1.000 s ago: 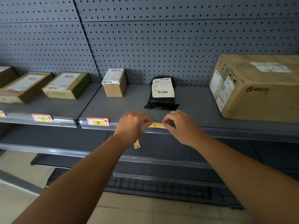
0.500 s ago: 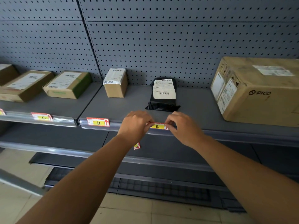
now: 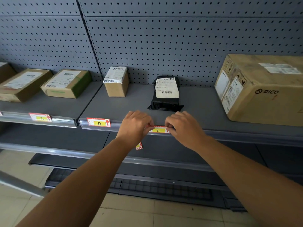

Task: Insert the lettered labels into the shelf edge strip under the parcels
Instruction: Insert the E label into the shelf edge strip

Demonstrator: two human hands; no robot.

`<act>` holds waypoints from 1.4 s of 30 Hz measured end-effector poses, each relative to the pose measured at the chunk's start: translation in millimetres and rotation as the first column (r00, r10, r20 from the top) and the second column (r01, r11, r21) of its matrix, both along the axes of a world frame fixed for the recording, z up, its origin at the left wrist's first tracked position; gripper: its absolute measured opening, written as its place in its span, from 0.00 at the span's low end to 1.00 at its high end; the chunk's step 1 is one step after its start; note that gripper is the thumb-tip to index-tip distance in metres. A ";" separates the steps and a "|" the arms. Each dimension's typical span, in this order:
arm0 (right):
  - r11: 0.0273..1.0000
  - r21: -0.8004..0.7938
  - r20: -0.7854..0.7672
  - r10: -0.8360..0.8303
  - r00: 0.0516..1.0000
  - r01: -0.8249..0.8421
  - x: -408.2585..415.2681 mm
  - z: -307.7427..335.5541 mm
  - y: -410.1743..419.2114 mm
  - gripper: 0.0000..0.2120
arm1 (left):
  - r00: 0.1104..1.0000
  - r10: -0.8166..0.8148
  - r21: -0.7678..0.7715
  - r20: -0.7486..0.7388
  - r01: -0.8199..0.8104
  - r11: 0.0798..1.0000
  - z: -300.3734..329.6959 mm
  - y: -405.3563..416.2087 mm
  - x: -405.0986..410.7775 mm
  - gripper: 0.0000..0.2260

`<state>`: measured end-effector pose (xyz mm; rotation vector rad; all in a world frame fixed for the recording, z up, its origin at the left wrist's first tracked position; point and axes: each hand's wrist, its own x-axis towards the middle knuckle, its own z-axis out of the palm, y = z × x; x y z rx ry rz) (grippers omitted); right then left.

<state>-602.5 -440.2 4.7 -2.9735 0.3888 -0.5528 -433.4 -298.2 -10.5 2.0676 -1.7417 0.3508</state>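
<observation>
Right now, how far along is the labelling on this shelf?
Done: the C label and D label sit in the strip. In hand: the left hand and right hand pinch the E label at the strip under the black parcel. Left: a spare label hangs below the left hand; no label under the big box.

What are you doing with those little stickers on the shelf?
A person is fitting lettered labels into the shelf edge strip under the parcels. Both hands pinch the E label at its ends, left hand and right hand, setting it into the strip just below the black parcel. The left hand also holds a spare label hanging beneath it. The D label already sits in the strip to the left.
</observation>
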 end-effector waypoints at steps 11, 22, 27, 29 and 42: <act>1.000 0.029 -0.012 -0.005 1.000 0.006 -0.5 1.2 3.2 0.04 | 1.000 -0.013 -0.007 0.005 0.013 1.000 1.7 -0.1 2.0 0.03; 0.999 0.031 -0.007 -0.034 0.999 0.035 -1.2 2.0 5.3 0.05 | 0.998 0.005 -0.046 -0.067 -0.008 0.999 3.2 4.0 2.2 0.04; 0.999 -0.014 -0.015 -0.032 0.999 0.032 -1.2 3.7 6.1 0.04 | 0.999 -0.012 -0.036 -0.050 0.010 0.999 6.1 8.0 4.0 0.03; 0.999 -0.021 -0.025 -0.029 0.999 0.029 -0.5 4.2 5.9 0.04 | 0.999 -0.014 -0.036 -0.046 0.013 0.999 6.4 9.1 3.9 0.02; 0.999 -0.053 0.041 -0.011 0.999 0.013 -2.5 2.6 2.1 0.05 | 0.997 0.053 -0.202 -0.054 -0.063 0.977 -12.8 25.6 -1.4 0.07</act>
